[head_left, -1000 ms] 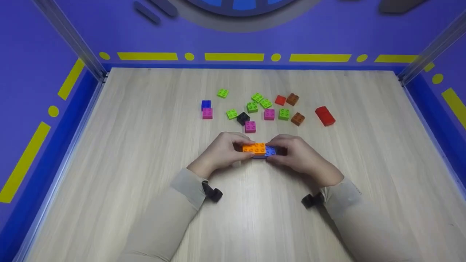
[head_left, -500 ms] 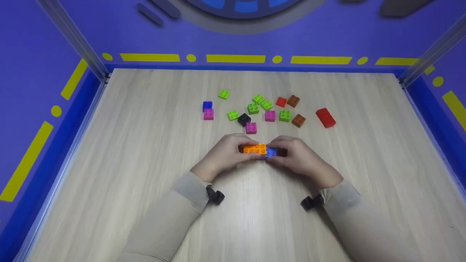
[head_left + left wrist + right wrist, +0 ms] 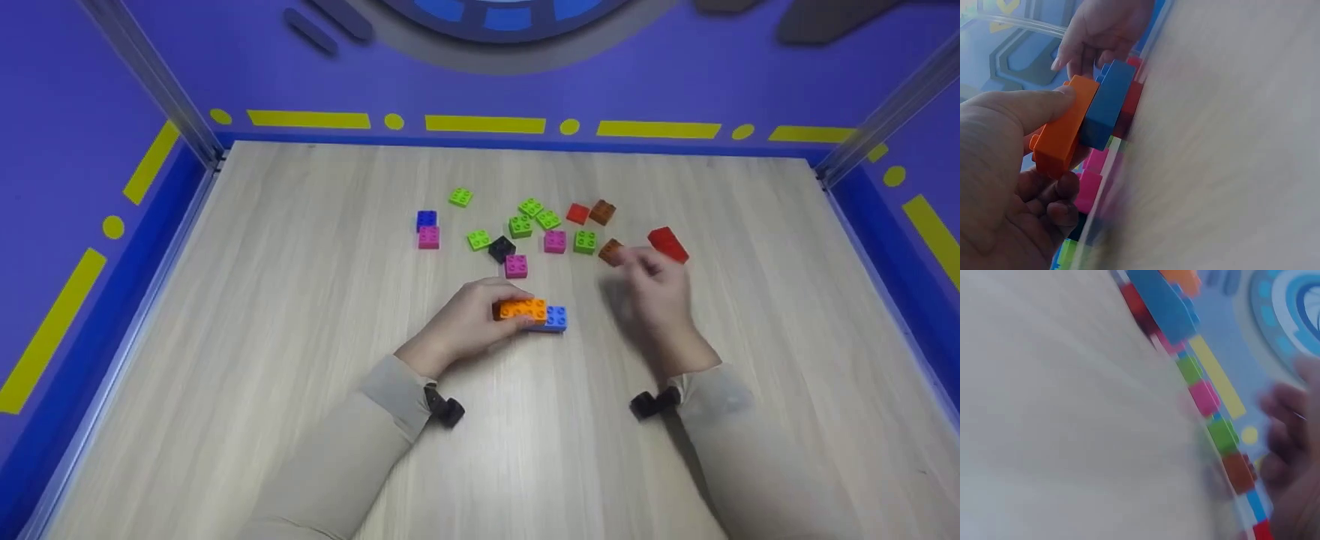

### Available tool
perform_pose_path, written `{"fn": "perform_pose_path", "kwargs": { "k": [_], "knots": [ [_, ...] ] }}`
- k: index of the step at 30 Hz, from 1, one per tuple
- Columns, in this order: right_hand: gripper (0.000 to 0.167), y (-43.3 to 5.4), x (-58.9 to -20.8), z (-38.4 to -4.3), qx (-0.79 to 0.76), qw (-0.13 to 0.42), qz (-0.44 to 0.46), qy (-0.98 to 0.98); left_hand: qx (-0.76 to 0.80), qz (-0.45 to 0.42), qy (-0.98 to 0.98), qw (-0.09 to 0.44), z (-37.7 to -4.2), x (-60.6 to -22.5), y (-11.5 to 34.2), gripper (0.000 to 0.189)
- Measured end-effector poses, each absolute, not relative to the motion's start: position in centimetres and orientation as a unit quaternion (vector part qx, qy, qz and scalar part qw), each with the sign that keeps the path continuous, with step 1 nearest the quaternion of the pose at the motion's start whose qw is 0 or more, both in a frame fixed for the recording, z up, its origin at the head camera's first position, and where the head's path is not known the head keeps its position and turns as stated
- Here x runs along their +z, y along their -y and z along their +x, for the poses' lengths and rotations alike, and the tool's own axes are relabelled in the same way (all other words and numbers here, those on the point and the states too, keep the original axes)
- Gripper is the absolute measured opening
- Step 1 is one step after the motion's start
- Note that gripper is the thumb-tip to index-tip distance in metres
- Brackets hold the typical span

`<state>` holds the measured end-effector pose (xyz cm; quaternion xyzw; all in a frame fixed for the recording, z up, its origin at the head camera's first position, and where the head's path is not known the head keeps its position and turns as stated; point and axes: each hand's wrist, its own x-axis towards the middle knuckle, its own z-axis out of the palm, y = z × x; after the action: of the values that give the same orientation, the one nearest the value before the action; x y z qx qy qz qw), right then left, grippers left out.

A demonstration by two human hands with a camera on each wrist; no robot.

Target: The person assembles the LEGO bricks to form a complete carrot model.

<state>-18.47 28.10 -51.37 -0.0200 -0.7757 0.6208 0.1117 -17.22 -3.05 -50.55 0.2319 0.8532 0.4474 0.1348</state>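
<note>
My left hand pinches an orange toy brick between thumb and fingers. The orange brick sits offset on a blue brick, whose studs show at its right end. Under the blue one, the left wrist view shows a red brick, partly hidden. My right hand, blurred, is off the stack with its fingers loosely bent and nothing seen in them. Its fingertips overlap a brown brick in the head view, and a long red brick lies just beyond it.
Loose bricks lie beyond the hands: several green ones, pink ones, a black one, a dark blue one, a small red one and another brown one. Purple-blue panels wall in the table.
My right hand has let go of the blue brick and moved right and away from me, toward the brown and red bricks. The left hand has stayed on the stack.
</note>
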Motion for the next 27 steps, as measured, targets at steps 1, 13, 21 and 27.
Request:
{"fn": "perform_pose_path", "kwargs": {
  "k": [1, 13, 21, 27],
  "knots": [
    [0.025, -28.6, -51.3, -18.7, 0.629, 0.151, -0.044, 0.762, 0.445, 0.235, -0.854, 0.131, -17.2, -50.6, 3.0, 0.042],
    [0.032, -34.4, -51.9, -20.4, 0.459, 0.273, -0.145, 0.833, 0.469, 0.268, -0.837, 0.085, -17.4, -51.7, 3.3, 0.038],
    [0.048, -34.8, -51.8, -20.7, 0.392, 0.178, -0.16, 0.888, 0.476, 0.258, -0.835, 0.095, -17.5, -51.9, 3.4, 0.038],
    [0.043, -34.9, -51.9, -20.6, 0.368, 0.147, -0.151, 0.906, 0.48, 0.259, -0.833, 0.095, -17.7, -52.1, 3.5, 0.037]
  ]
}}
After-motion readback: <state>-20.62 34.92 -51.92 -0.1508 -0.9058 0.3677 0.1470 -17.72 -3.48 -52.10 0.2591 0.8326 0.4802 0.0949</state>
